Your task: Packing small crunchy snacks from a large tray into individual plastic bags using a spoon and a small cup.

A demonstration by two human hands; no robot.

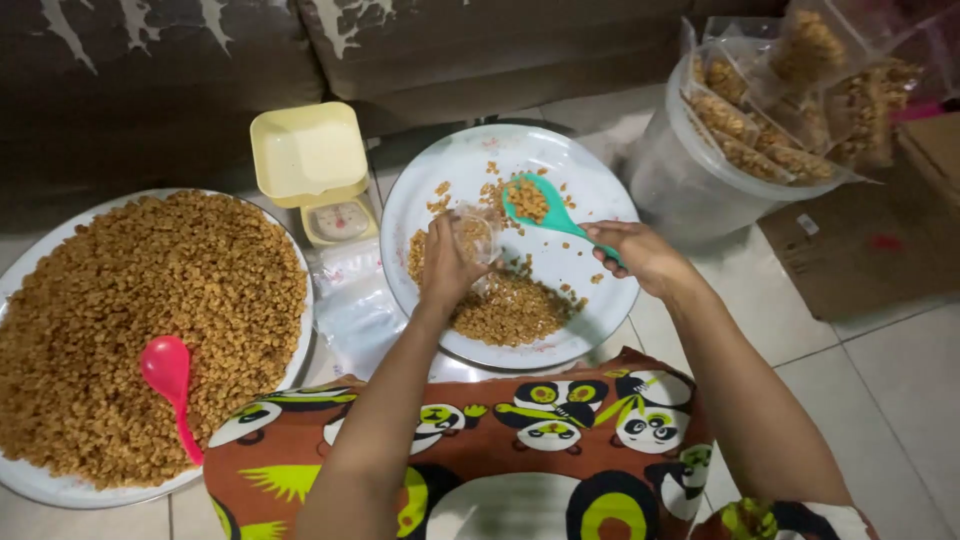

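My left hand [447,265] holds a small clear plastic bag [476,236] open over a round white tray [600,190]. My right hand [640,255] grips a teal spoon [545,208] loaded with small golden-brown fried snack pieces, its bowl right beside the bag's mouth. A heap of the same snack [510,308] lies on the tray under my left hand, with loose pieces scattered around.
A big white tray [30,478] heaped with snack [150,300] holds a pink spoon [170,385] at left. A yellow kitchen scale [315,170] stands behind, empty clear bags [355,300] beside it. A tub [690,180] of filled bags sits right, by cardboard [860,250].
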